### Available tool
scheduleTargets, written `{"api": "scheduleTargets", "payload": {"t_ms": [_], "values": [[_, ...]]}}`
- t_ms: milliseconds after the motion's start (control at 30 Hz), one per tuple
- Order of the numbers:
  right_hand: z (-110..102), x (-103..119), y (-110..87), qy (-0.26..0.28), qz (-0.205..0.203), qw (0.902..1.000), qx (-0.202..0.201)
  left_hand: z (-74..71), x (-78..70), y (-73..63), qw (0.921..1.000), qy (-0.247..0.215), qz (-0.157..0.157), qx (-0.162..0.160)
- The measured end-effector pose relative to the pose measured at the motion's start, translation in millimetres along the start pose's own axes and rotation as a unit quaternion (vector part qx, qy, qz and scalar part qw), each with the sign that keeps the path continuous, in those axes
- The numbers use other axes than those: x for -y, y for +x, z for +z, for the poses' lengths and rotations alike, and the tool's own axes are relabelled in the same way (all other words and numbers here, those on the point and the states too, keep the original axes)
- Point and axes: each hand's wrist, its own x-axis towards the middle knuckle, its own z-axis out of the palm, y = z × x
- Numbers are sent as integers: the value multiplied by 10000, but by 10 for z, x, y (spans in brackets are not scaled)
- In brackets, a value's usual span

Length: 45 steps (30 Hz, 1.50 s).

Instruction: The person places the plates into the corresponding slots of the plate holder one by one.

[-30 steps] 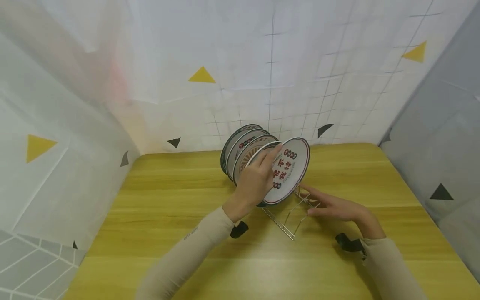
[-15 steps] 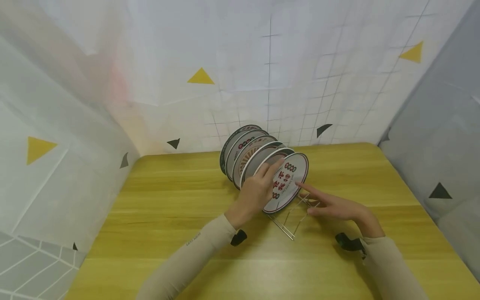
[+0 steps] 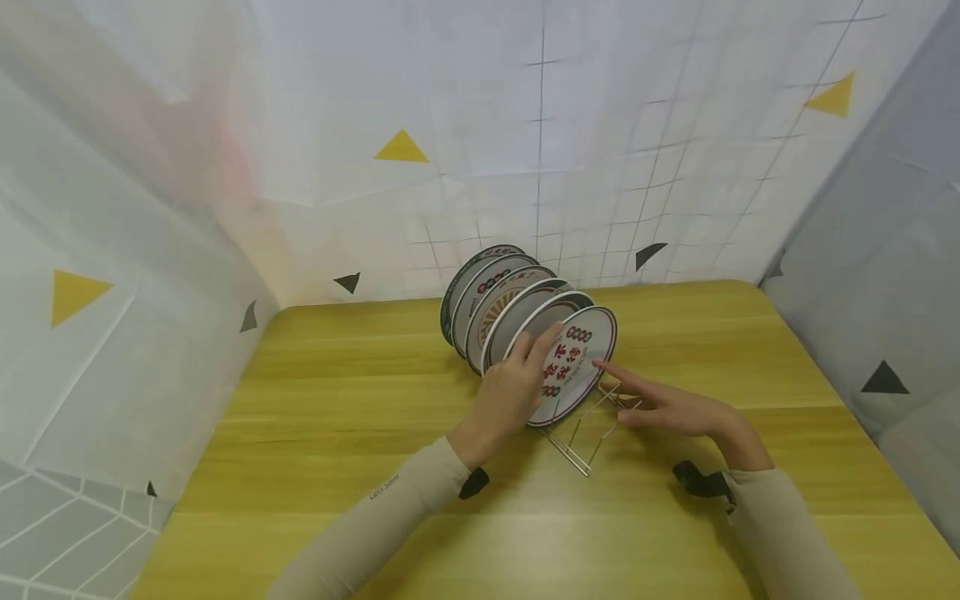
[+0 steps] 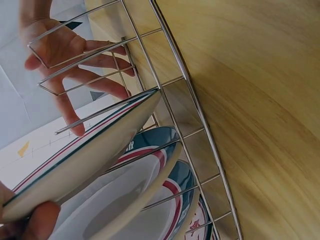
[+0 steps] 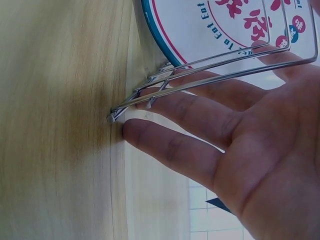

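Observation:
My left hand [image 3: 508, 393] grips the left edge of the front plate [image 3: 576, 367], a white plate with red lettering and a dark rim line. This plate stands tilted in a wire dish rack [image 4: 186, 77], its lower edge down at the rack's wires in the left wrist view. Several more patterned plates [image 3: 491, 310] stand in a row behind it. At the rack's near right end is my right hand [image 3: 678, 412], fingers spread and straight beside the wires. Its index fingertip overlaps the front plate's face in the head view.
The rack stands on a wood-grain table [image 3: 345, 392]. Behind the table hangs a pale wall covering [image 3: 480, 200] with yellow and black triangles. Bare rack wires [image 3: 581, 467] reach toward me past the front plate. A dark wrist mount [image 3: 701, 481] sits below my right wrist.
My left hand has lowered the front plate slightly toward me, exposing another plate's rim behind it. The right index finger now overlaps the plate's face; otherwise that hand has stayed nearly still.

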Motion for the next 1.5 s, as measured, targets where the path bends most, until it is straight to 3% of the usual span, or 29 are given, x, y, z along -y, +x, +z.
{"api": "scheduleTargets", "payload": {"t_ms": [200, 333, 467, 567, 733, 867, 967, 1133, 1200, 1367, 1500], "values": [[-1, 4, -4, 39, -39, 10000, -10, -25, -8, 12, 10000, 56, 6, 64], [4, 6, -5, 26, -56, 10000, -34, -95, -42, 11, 9989, 447, 94, 99], [-9, -6, -12, -106, -19, 9999, -64, -220, -144, -21, 9893, 1334, 458, -361], [-17, -21, -15, -238, 0, 9997, -96, -297, -284, -90, 9842, 1573, 615, -534], [-23, -42, -10, -281, -65, 9995, -125, -244, -536, -250, 9938, 1083, 214, 162], [-32, -44, -10, -381, -92, 9992, -113, -100, -657, -357, 9944, 689, -281, 749], [-35, -38, -6, -395, -89, 9991, -107, 15, -692, -414, 9894, 680, -675, 1087], [-27, -30, 0, -258, -127, 9996, -78, 179, -701, -477, 9743, 879, -1125, 1743], [-26, -28, 0, -188, -126, 9997, -86, 229, -697, -495, 9725, 707, -1217, 1856], [-38, -21, -7, -182, -19, 9997, -151, 316, -684, -501, 9733, 454, -1352, 1797], [-42, -22, -9, -195, 24, 9997, -160, 317, -686, -484, 9681, 330, -1521, 1964]]}}
